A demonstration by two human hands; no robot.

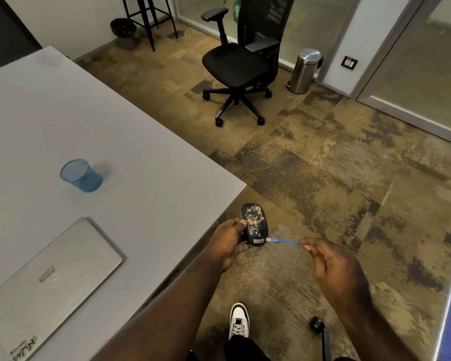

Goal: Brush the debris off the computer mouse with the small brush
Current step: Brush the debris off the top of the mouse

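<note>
Off the corner of the grey table (pixel 115 152), out over the patterned carpet (pixel 323 178), the black computer mouse (pixel 254 225) is held in the air by the left hand (pixel 229 246). That hand is curled around the mouse's left side and underside, thumb laid along the upper edge, with the top shell turned up to the camera. The right hand (pixel 333 267) pinches the far end of the small brush (pixel 284 241), a thin blue-handled tool, between thumb and fingertips; the other fingers are loosely folded. The bristle end sits at the rear edge of the mouse, just beside the maker's label, apparently touching or very close to the shell; contact cannot be confirmed.

Condition of the mouse: tan, crumb-like debris (pixel 254 218) lies thick over the middle and front of the top shell. The rear part near the label looks largely bare. Fine pale specks show on the carpet below the hands, which suggests some material has fallen, though their origin cannot be confirmed.

Assessment: the task stands at an early stage. Most of the debris is left to clear, and the brush must work forward across the shell.

Elsewhere on the table, a closed silver laptop (pixel 52 277) and a blue mesh cup (pixel 81 175) stand well apart from the work.
</note>
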